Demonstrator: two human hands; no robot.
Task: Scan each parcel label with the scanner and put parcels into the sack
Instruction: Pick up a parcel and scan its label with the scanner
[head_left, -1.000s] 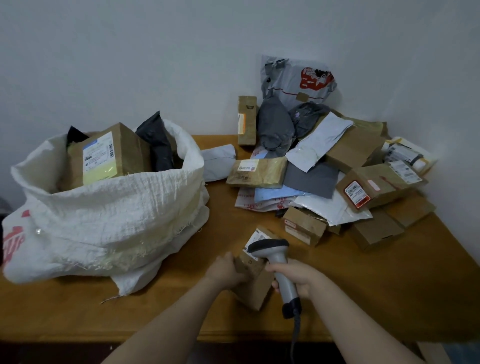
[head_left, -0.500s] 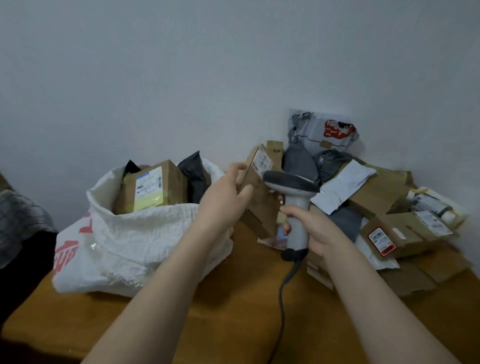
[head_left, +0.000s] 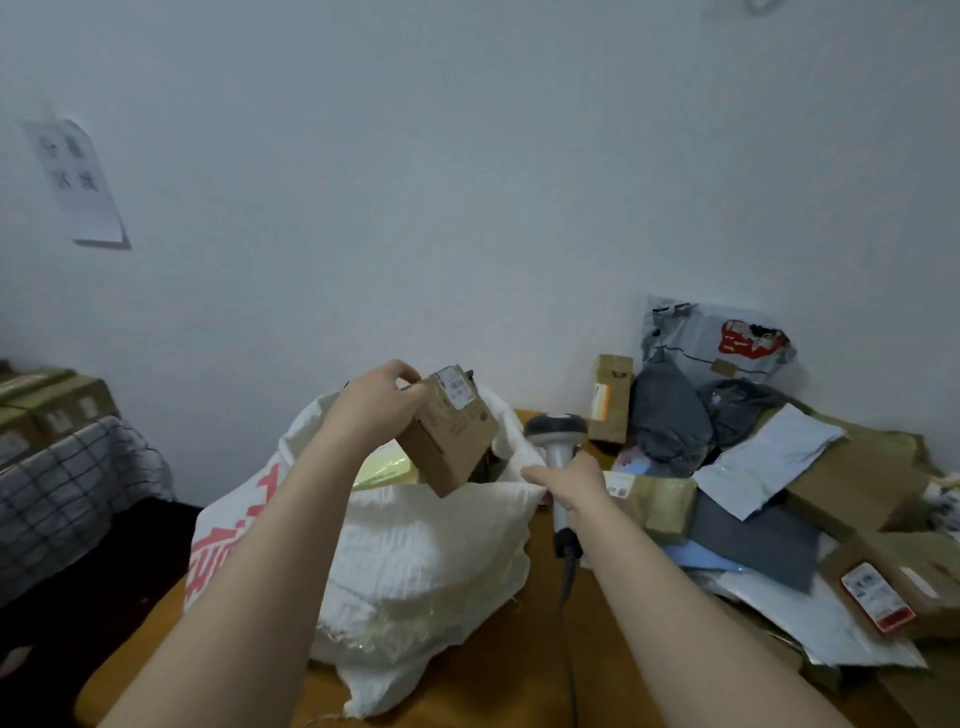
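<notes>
Wall (head_left: 467, 182): plain and pale, filling the upper half of the view.
Desk (head_left: 498, 686): brown wood, carrying the sack on the left and loose parcels on the right.
Sack (head_left: 426, 561): white woven plastic, mouth open, with large red characters (head_left: 234, 530) on its side, only partly visible and unreadable. A yellow-green label (head_left: 387, 462) showed inside the mouth.
Parcel pile (head_left: 779, 493): cardboard boxes and grey, white and blue mailers heaped against the right wall.
Checked cloth (head_left: 57, 499): draped over something at far left, with brown cartons (head_left: 57, 400) stacked on it.
Wall notice (head_left: 78, 182): a white sheet with four bold dark characters, too blurred to read.
Grey mailer (head_left: 711, 338): propped against the wall atop the pile, bearing a red printed logo, not legible.
Cardboard box (head_left: 452, 441): small, tilted, held in the air above the sack's mouth. Its white barcode label (head_left: 458, 392) faced up; the print was too fine to read.
Left hand (head_left: 379, 402): gripped the box from above, fingers curled round its top edge.
Scanner (head_left: 558, 441): grey, head up, beside the sack's right rim, its dark cable (head_left: 569, 597) trailing down over the desk.
Right hand (head_left: 576, 480): wrapped round the scanner's handle.
Upright box (head_left: 610, 397): narrow, against the wall, with an orange-and-white label.
Red-bordered label (head_left: 878, 597): on a box at the pile's near right, barcode visible, text unreadable.
</notes>
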